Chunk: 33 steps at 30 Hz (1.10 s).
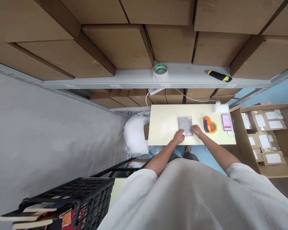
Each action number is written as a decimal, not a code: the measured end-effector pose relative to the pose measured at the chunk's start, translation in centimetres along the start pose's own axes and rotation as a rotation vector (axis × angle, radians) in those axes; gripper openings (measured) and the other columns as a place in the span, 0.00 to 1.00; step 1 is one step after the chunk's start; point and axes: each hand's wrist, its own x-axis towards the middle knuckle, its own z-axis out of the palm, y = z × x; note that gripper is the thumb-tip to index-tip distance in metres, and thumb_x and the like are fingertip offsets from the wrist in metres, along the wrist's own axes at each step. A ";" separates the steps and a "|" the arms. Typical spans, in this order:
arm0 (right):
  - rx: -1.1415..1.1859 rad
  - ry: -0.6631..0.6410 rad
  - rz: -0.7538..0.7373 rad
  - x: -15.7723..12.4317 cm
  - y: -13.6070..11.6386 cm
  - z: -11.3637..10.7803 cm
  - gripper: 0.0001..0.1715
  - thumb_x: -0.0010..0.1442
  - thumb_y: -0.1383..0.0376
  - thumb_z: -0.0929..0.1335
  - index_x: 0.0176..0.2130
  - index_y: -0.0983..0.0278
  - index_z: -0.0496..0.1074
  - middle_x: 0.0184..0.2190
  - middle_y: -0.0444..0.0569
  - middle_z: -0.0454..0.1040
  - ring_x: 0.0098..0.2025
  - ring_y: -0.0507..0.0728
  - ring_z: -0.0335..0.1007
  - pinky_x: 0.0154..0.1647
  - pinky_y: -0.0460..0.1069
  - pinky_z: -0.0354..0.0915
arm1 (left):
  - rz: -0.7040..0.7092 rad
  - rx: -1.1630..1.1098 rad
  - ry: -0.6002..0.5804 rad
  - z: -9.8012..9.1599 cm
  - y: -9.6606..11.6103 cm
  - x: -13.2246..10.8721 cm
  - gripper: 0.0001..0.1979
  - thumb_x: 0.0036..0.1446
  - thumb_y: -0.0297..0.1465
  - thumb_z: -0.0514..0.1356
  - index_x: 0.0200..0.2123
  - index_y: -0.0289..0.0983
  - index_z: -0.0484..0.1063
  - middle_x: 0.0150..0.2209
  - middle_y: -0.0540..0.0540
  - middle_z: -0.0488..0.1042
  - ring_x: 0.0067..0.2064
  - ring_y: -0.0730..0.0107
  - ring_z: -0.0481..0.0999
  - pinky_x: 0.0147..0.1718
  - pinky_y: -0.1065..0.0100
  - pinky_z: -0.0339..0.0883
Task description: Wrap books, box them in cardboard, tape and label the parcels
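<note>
A flat grey rectangular packet point(185, 124), seemingly wrapped in clear plastic, lies on the pale yellow table point(162, 123). My left hand point(179, 136) grips its lower left corner, fingers curled in. At the lower right edge, my right hand point(196, 130) pinches the packet between thumb and fingers. An orange tape dispenser point(207, 123) with a yellow-rimmed tape roll point(214, 127) rests to the right of my right hand. Beyond it lies a phone point(227, 122) with a lit screen. Fine detail on the packet is too small to read.
Cardboard boxes point(172, 43) fill the shelf point(134, 75) above, where a tape roll point(160, 71) and a yellow-black utility knife point(219, 76) lie. White wrapping sheets point(135, 134) stand left. A large carton point(244, 147) holds labelled boxes at right. A black crate point(93, 198) holds books point(38, 215).
</note>
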 end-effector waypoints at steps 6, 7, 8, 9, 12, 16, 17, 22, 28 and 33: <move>0.024 0.051 0.056 -0.5 0.0 0.7 0.27 0.52 0.58 0.73 0.50 0.59 0.68 0.42 0.49 0.80 0.42 0.59 0.76 0.41 0.50 0.68 | 0.034 -0.066 -0.032 0.0 -0.3 -0.6 0.33 0.59 0.26 0.62 0.69 0.35 0.69 0.72 0.33 0.67 0.74 0.49 0.67 0.74 0.57 0.59; 0.030 0.057 0.058 -0.5 -0.1 0.7 0.27 0.52 0.57 0.73 0.50 0.58 0.67 0.42 0.49 0.79 0.42 0.59 0.76 0.41 0.50 0.68 | 0.044 -0.086 -0.036 -0.1 -0.4 -0.7 0.34 0.59 0.26 0.63 0.69 0.34 0.68 0.72 0.33 0.67 0.74 0.49 0.67 0.74 0.57 0.59; 0.034 0.062 0.058 -0.6 -0.2 0.8 0.27 0.53 0.56 0.73 0.50 0.58 0.66 0.42 0.48 0.79 0.42 0.59 0.76 0.41 0.50 0.68 | 0.053 -0.105 -0.042 -0.2 -0.5 -0.8 0.35 0.58 0.27 0.64 0.69 0.34 0.67 0.72 0.32 0.66 0.74 0.48 0.66 0.74 0.57 0.59; 0.037 0.071 0.059 -0.7 -0.3 0.8 0.27 0.53 0.56 0.73 0.50 0.58 0.66 0.42 0.48 0.79 0.42 0.59 0.76 0.42 0.50 0.69 | 0.061 -0.120 -0.050 -0.3 -0.7 -0.9 0.36 0.57 0.26 0.64 0.70 0.33 0.67 0.73 0.32 0.66 0.75 0.48 0.66 0.74 0.57 0.59; 0.033 0.124 0.052 -1.2 -0.8 0.9 0.24 0.54 0.56 0.73 0.48 0.57 0.64 0.40 0.48 0.79 0.41 0.60 0.76 0.43 0.51 0.68 | 0.085 -0.164 -0.053 -0.9 -1.1 -1.1 0.36 0.56 0.25 0.65 0.69 0.33 0.68 0.72 0.32 0.67 0.75 0.46 0.65 0.74 0.55 0.59; 0.055 0.184 -0.026 -2.3 -1.8 1.6 0.18 0.57 0.56 0.70 0.45 0.56 0.65 0.37 0.45 0.77 0.39 0.59 0.76 0.45 0.52 0.68 | 0.092 -0.243 0.032 -1.9 -1.8 -1.5 0.30 0.55 0.23 0.65 0.63 0.35 0.75 0.66 0.34 0.74 0.71 0.46 0.70 0.73 0.51 0.61; 0.084 0.172 -0.051 -2.7 -2.1 1.9 0.16 0.57 0.56 0.69 0.45 0.56 0.66 0.36 0.44 0.77 0.38 0.59 0.75 0.45 0.52 0.68 | 0.096 -0.260 0.074 -2.3 -1.9 -1.7 0.27 0.56 0.23 0.65 0.60 0.37 0.77 0.64 0.35 0.75 0.69 0.47 0.72 0.72 0.51 0.63; 0.247 -0.003 -0.161 -4.4 -4.0 4.0 0.16 0.56 0.58 0.68 0.45 0.57 0.69 0.35 0.45 0.80 0.36 0.57 0.75 0.43 0.52 0.68 | 0.079 -0.426 0.265 -4.2 -2.6 -3.3 0.16 0.63 0.22 0.59 0.51 0.38 0.78 0.56 0.38 0.78 0.53 0.58 0.82 0.59 0.56 0.75; 0.235 -0.141 -0.105 -5.5 -5.1 6.9 0.14 0.56 0.62 0.69 0.44 0.59 0.73 0.43 0.50 0.84 0.40 0.57 0.78 0.41 0.50 0.68 | -0.059 -0.571 0.303 -6.5 -5.1 -4.8 0.18 0.65 0.24 0.60 0.57 0.39 0.74 0.49 0.42 0.82 0.47 0.63 0.83 0.53 0.62 0.75; 0.119 -0.081 -0.029 -5.3 -4.1 8.9 0.10 0.55 0.64 0.70 0.40 0.60 0.74 0.44 0.51 0.82 0.42 0.57 0.78 0.41 0.50 0.69 | -0.264 -0.612 0.297 -7.8 -8.6 -4.8 0.20 0.61 0.25 0.60 0.57 0.38 0.75 0.51 0.42 0.83 0.53 0.62 0.83 0.53 0.65 0.74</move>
